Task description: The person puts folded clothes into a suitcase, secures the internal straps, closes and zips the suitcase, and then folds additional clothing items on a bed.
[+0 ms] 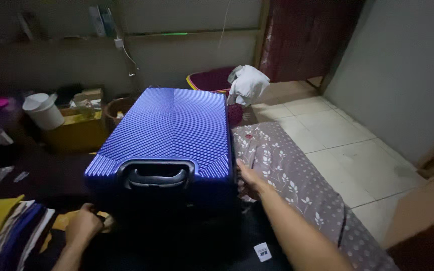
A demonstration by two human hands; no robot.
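A blue ribbed hard-shell suitcase (169, 130) lies flat in front of me, its dark carry handle (155, 175) facing me. My right hand (249, 178) presses against the suitcase's near right corner, fingers wrapped along the side edge. My left hand (84, 223) sits at the near left lower corner of the case, fingers curled against the dark underside; what it grips is hidden in shadow.
A grey floral mattress (297, 180) lies under and right of the case. Folded clothes (11, 231) are stacked at the lower left. A white bucket (43, 110), a yellow box (76, 130) and a red basket with white cloth (237, 85) stand behind. Tiled floor (342, 130) spreads right.
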